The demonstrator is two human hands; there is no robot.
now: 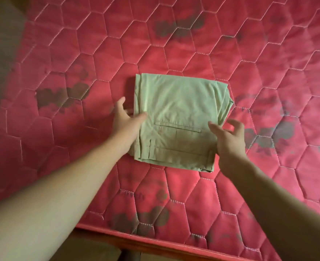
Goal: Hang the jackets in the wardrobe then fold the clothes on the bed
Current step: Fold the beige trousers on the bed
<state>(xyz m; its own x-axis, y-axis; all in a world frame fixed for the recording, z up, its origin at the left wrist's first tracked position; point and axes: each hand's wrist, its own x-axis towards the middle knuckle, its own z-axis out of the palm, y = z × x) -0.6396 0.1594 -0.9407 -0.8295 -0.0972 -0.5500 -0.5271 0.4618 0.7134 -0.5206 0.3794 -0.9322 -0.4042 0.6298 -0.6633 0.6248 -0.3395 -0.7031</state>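
A pair of pale green trousers (178, 110) lies folded into a squarish packet in the middle of the red quilted mattress (174, 44), back pocket facing up. My left hand (126, 121) rests against the packet's left edge, thumb on top of the cloth and fingers straight beside it. Over the right edge hovers my right hand (229, 138), its fingers spread and loosely bent, holding nothing. No jackets or wardrobe are in view.
The mattress has a hexagon stitch pattern with dark flower prints. Its near edge (155, 242) runs along the bottom over a wooden bed frame. A blurred wall or floor area (0, 53) shows beyond the left side.
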